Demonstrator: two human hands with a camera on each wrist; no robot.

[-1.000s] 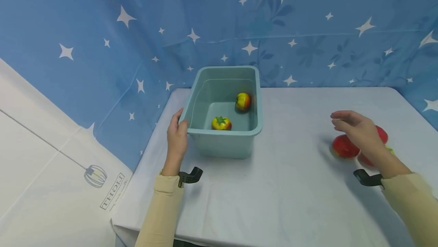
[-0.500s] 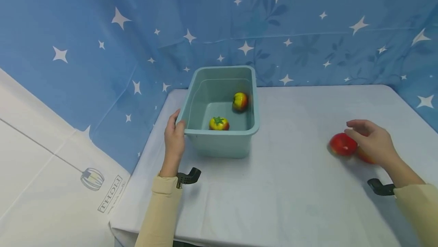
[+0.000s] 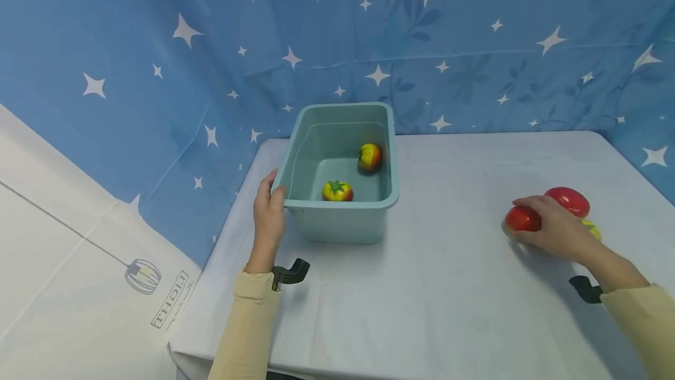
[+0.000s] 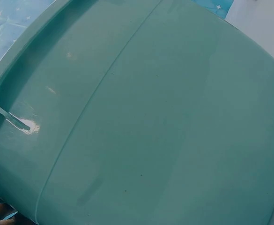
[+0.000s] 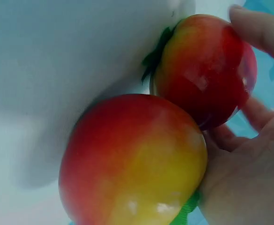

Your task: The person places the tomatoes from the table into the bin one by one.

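My left hand (image 3: 270, 216) grips the rim of a blue-green plastic bin (image 3: 343, 219) at its near left side. In the left wrist view, the bin's wall (image 4: 165, 117) takes up most of the frame. On the right of the table, my right hand (image 3: 564, 230) holds a glossy red tomato (image 3: 521, 219), its fingers on top and thumb on the near side. The right wrist view shows that tomato (image 5: 202, 75) with a green leafy top, beside a larger red-and-yellow fruit (image 5: 132, 164). Some of the fingers are hidden behind the tomato there.
Inside the bin lie two red-yellow tomato-like fruits, one near the front (image 3: 337, 191) and one at the right wall (image 3: 370, 157). Beyond my right hand are a red fruit (image 3: 569, 200) and a partly hidden yellow one (image 3: 592, 229). A starred blue curtain (image 3: 448, 75) hangs behind the white-covered table (image 3: 437, 286).
My right hand, raised above the fruits before, has come down and moved left onto the red tomato. My left hand has stayed on the bin's rim.
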